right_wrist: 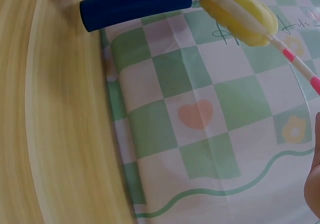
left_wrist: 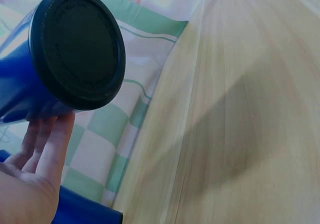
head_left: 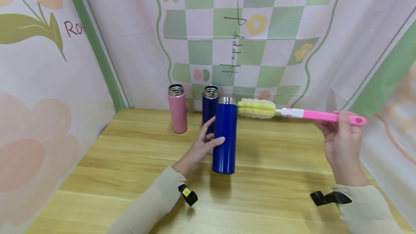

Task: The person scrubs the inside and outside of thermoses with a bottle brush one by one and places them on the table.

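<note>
My left hand (head_left: 199, 148) grips a bright blue bottle (head_left: 225, 140) around its side, thumb across the front. The bottle is lidless, held nearly upright off the table, and its black base (left_wrist: 80, 49) faces the left wrist camera. My right hand (head_left: 343, 149) holds a bottle brush by its pink handle (head_left: 325, 116). The brush lies roughly level, its yellow sponge head (head_left: 257, 108) pointing left, just beside the bottle's neck and outside its mouth. Most of the right hand is cut off in the right wrist view.
A dark blue bottle (head_left: 209, 107) stands behind the held one, partly hidden by it and the left hand. To its left stands a pink bottle (head_left: 178, 115), also lidless. Behind the wooden table (head_left: 269, 190) hangs a checked curtain (head_left: 247, 39).
</note>
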A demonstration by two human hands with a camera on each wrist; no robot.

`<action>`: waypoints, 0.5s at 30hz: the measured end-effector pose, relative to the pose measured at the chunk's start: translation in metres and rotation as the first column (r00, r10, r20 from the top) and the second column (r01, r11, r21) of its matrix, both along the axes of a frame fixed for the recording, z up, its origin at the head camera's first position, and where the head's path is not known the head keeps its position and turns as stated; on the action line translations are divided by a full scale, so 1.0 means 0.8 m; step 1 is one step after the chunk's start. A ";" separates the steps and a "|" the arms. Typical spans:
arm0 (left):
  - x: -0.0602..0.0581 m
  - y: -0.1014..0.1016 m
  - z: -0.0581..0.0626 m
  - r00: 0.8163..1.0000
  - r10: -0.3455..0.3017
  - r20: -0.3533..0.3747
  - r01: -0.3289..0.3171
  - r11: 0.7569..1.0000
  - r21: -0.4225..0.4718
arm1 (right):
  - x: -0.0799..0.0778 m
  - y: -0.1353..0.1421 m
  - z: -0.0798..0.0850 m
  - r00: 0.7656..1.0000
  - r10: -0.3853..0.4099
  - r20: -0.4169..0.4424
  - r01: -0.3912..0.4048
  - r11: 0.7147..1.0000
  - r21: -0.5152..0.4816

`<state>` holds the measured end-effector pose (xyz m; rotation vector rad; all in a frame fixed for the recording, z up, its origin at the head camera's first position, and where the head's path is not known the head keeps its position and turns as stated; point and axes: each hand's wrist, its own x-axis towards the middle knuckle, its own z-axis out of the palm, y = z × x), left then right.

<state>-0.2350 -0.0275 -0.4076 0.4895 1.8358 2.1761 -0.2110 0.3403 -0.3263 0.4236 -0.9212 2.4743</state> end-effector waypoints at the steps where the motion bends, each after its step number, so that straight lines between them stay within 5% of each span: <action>1: 0.000 0.000 0.000 1.000 -0.006 0.001 0.006 1.000 0.005 | 0.000 0.000 0.000 1.000 0.005 0.004 -0.005 1.000 -0.010; 8: 0.001 0.001 0.003 1.000 -0.020 -0.007 0.020 1.000 0.018 | 0.000 0.001 -0.003 1.000 0.014 0.012 -0.014 1.000 -0.025; 15: 0.003 0.004 0.007 1.000 -0.011 0.003 0.011 1.000 -0.028 | 0.001 0.001 -0.006 1.000 0.020 0.008 -0.020 0.998 0.062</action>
